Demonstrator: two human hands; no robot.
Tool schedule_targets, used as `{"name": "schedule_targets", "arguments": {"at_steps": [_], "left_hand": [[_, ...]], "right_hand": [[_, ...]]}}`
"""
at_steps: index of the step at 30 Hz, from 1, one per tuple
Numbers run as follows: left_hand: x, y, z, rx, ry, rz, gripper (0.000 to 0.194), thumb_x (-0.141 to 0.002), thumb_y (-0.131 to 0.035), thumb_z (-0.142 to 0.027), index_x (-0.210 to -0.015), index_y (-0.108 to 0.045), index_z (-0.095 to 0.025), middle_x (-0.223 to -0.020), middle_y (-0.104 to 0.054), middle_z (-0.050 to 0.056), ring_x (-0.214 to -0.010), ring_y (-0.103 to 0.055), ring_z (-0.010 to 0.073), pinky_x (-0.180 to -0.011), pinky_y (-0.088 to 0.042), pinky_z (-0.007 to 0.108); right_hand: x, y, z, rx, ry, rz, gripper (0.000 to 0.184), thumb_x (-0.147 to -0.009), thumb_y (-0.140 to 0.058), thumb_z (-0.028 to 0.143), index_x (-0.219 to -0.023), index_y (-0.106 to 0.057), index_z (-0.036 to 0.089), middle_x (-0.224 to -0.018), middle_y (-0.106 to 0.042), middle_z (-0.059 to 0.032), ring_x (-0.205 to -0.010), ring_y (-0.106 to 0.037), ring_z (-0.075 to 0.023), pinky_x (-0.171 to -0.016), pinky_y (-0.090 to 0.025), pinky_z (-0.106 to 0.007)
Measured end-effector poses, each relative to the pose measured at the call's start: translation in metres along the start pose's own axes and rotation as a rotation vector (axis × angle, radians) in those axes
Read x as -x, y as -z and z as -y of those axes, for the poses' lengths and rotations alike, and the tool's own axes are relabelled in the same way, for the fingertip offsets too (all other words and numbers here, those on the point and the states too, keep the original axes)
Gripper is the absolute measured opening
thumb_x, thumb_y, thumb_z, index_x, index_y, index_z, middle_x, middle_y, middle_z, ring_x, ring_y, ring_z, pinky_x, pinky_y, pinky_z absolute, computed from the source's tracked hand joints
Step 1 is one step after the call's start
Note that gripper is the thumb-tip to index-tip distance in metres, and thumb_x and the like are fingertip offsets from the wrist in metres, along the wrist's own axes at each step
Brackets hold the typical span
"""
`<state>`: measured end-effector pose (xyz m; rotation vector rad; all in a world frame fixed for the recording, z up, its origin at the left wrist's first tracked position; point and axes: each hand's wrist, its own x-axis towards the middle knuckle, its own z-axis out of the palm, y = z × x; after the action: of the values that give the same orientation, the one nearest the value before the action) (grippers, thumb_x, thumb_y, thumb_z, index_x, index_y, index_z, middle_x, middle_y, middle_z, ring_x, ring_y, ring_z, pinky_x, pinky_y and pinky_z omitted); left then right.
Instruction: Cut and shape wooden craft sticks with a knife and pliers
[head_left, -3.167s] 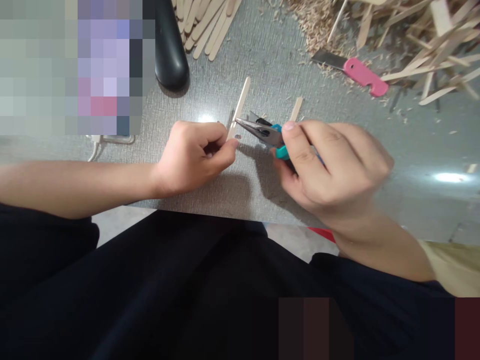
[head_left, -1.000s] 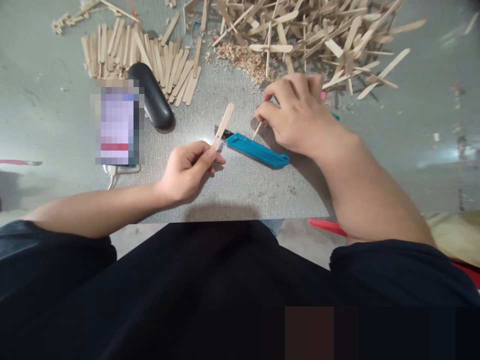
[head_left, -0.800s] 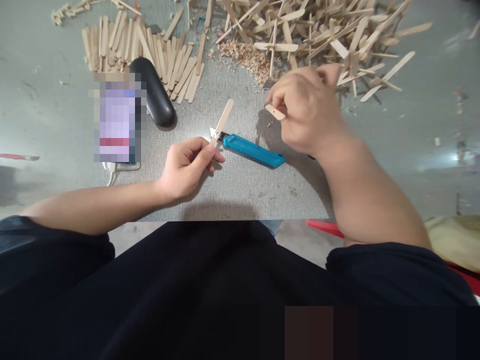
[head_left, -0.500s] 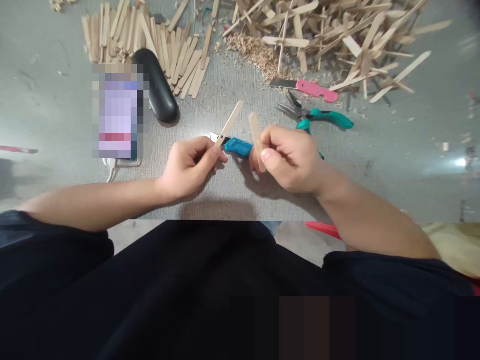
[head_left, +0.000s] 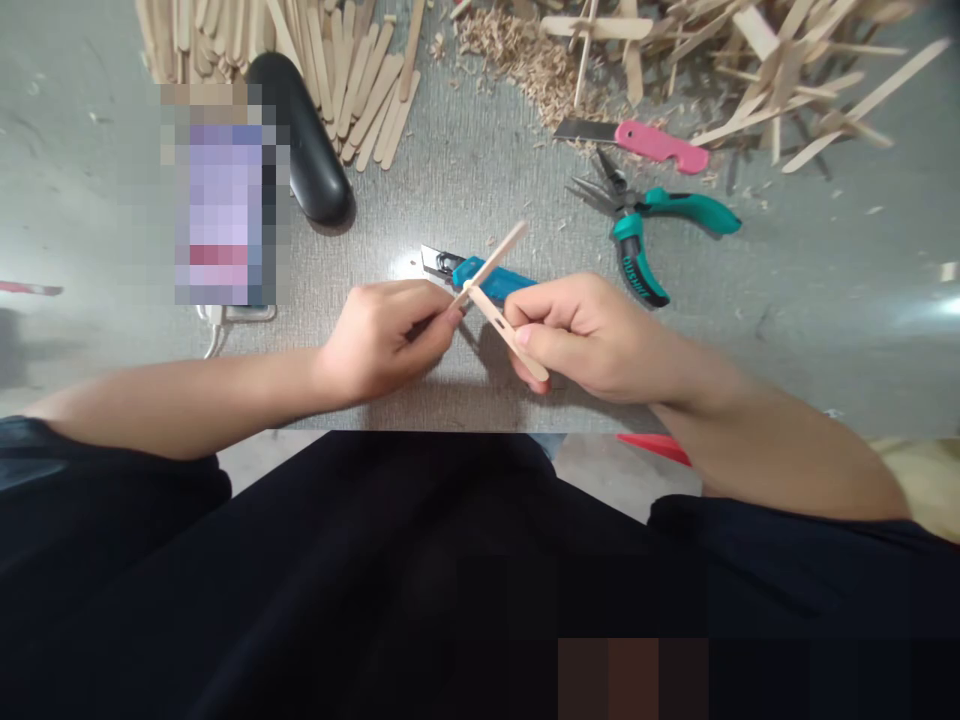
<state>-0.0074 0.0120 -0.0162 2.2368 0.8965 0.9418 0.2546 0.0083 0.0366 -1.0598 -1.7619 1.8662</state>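
A: State the grip of the left hand.
B: The left hand (head_left: 397, 335) pinches the lower end of the first stick (head_left: 498, 249) between thumb and forefinger. The stick slants away and to the right, its upper end free.
A: State the grip of the right hand.
B: The right hand (head_left: 589, 335) pinches the second stick (head_left: 489, 308), thumb on the upper face, fingers beneath. A small dark slot (head_left: 501, 323) shows just clear of the thumb.
A: Give the position of the two sticks.
B: Both are held above the table (head_left: 810, 300). The far end of the second stick meets the first stick at an angle, just beyond the left fingertips. Whether it is seated in a hole cannot be told.
A: What lies directly behind them?
B: A blue utility knife (head_left: 510, 282), blade exposed and pointing left; the right hand covers its rear end.
A: Continue outward.
B: Pliers (head_left: 627, 204) with teal handles rest beyond the right hand, jaws apart. Beyond these lies a pink folding knife (head_left: 660, 146), blade out, near a heap of wood shavings (head_left: 525, 60). A pile of crossed sticks (head_left: 784, 75) is at far right. On the left, a black case (head_left: 300, 140) lies beside a phone (head_left: 221, 205) with a blurred screen; loose sticks (head_left: 367, 95) are spread beyond
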Motion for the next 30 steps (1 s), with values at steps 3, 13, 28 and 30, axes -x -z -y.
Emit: {"name": "schedule_targets", "arguments": {"at_steps": [3,13,28,30], "left_hand": [[0.001,-0.002,0.003,-0.049,-0.184,-0.002,0.020,-0.113,-0.066,-0.023,-0.095,-0.075,-0.021,-0.093,-0.089,0.007,-0.081,-0.085,0.0175,-0.071,-0.061,0.029],[0.002,0.003,0.002,-0.349,-0.545,-0.062,0.028,-0.109,-0.062,-0.027,-0.082,-0.064,-0.024,-0.090,-0.085,0.002,-0.062,-0.067,0.0140,-0.055,-0.048,0.035],[0.011,-0.001,0.007,-0.286,-0.460,-0.037,0.025,-0.111,-0.056,-0.027,-0.087,-0.059,-0.023,-0.093,-0.083,0.001,-0.061,-0.066,0.0129,-0.058,-0.037,0.035],[0.008,0.000,0.005,-0.278,-0.477,-0.083,0.023,-0.111,-0.057,-0.024,-0.088,-0.059,-0.024,-0.088,-0.082,-0.001,-0.059,-0.065,0.0129,-0.055,-0.035,0.035]], "right_hand": [[-0.001,0.002,-0.003,0.022,0.016,0.020,0.038,-0.105,-0.066,0.014,-0.069,-0.061,0.025,-0.060,-0.070,0.0041,-0.052,-0.062,-0.0103,-0.051,-0.045,-0.026],[0.000,-0.006,-0.010,0.090,0.234,0.026,0.030,-0.107,-0.063,0.012,-0.079,-0.069,0.020,-0.071,-0.074,0.0011,-0.057,-0.064,-0.0079,-0.053,-0.044,-0.022],[-0.002,-0.012,-0.015,0.022,0.186,-0.044,0.026,-0.103,-0.069,0.011,-0.079,-0.067,0.022,-0.073,-0.077,0.0001,-0.060,-0.074,-0.0119,-0.052,-0.053,-0.021],[-0.002,-0.013,-0.013,-0.030,0.108,-0.071,0.025,-0.101,-0.074,0.014,-0.079,-0.068,0.023,-0.071,-0.076,0.0004,-0.059,-0.075,-0.0127,-0.049,-0.050,-0.021]]}}
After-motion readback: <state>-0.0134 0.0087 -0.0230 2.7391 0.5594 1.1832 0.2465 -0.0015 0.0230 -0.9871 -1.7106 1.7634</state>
